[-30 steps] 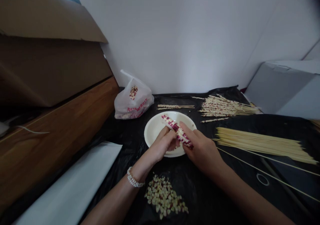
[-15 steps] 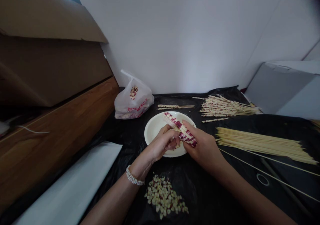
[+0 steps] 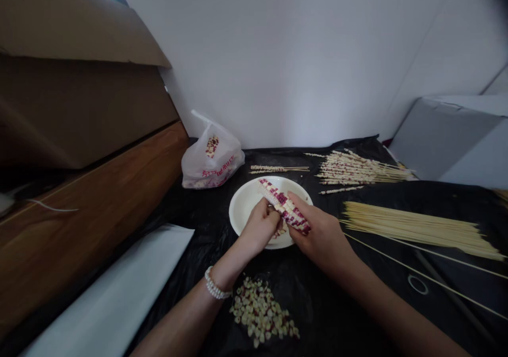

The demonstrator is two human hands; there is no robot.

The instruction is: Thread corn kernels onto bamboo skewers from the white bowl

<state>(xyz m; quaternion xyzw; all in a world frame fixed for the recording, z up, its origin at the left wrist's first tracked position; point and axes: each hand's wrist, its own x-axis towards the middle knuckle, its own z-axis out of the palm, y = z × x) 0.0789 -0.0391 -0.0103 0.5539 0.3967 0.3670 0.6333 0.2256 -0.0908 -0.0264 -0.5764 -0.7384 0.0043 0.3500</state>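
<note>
My right hand (image 3: 320, 235) is wrapped round the lower end of a corn cob (image 3: 283, 202) with purple and cream kernels. The cob slants over a white bowl (image 3: 238, 204), and a pale strip without kernels runs along its left side. My left hand (image 3: 260, 223), with a beaded bracelet (image 3: 215, 284) at the wrist, has its fingers curled in against the cob's left edge; the fingertips are partly hidden. Some loose kernels (image 3: 281, 231) lie in the bowl beneath the hands. Nearer to me, a heap of kernels (image 3: 264, 312) rests on black plastic sheeting (image 3: 321, 314).
Behind the bowl stand a white plastic bag (image 3: 214, 158) and a few kernel-threaded sticks (image 3: 268, 169). More threaded sticks (image 3: 353, 169) are piled to the right, above bare sticks (image 3: 416, 229) and a ring (image 3: 418, 284). A folded white sheet (image 3: 119, 293) and cardboard box (image 3: 79, 108) are left.
My left hand has turned over at the cob, its back now facing up and its fingers tucked underneath. The cob has shifted slightly in my right hand. More kernels show in the bowl.
</note>
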